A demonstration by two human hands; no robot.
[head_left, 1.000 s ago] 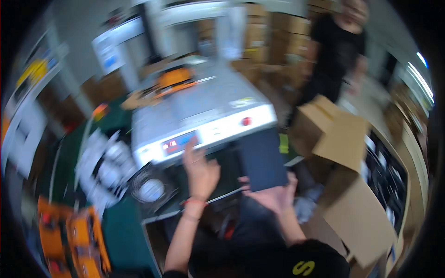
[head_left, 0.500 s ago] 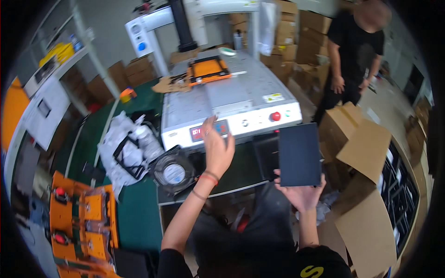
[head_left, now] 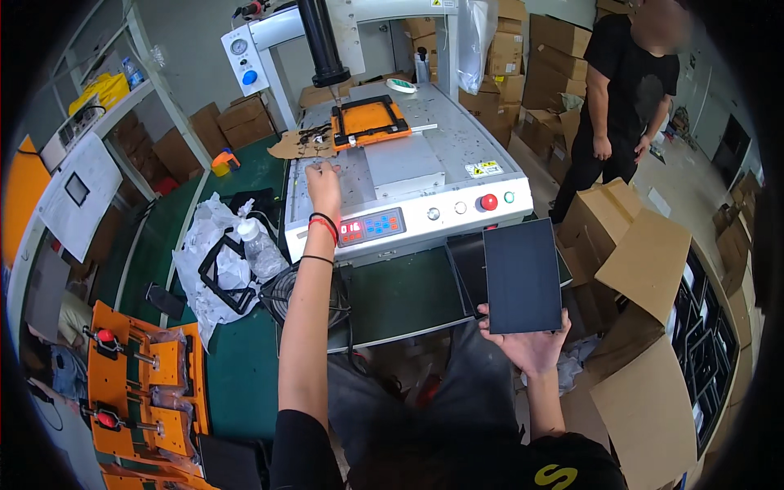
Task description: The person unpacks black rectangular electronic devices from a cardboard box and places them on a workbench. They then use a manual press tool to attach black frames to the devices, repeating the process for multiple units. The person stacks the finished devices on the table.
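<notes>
Right hand point(head_left: 529, 347): the fingers hold the lower end of a dark rectangular panel point(head_left: 523, 278) before the grey-topped machine point(head_left: 465, 147). Left hand point(head_left: 324, 184): over the machine's top, fingers curled; whether they hold anything cannot be told.

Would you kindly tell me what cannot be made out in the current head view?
In the head view:
Dark panel: its back faces away from the camera.
Right hand: some fingers hidden behind that panel.
Left hand: its curled fingertips are too small to tell whether they touch the machine.
Fan: partly hidden behind the left forearm.
Black cylinder: top cut off by the upper edge.
Orange fixtures: cut off by the lower edge.
</notes>
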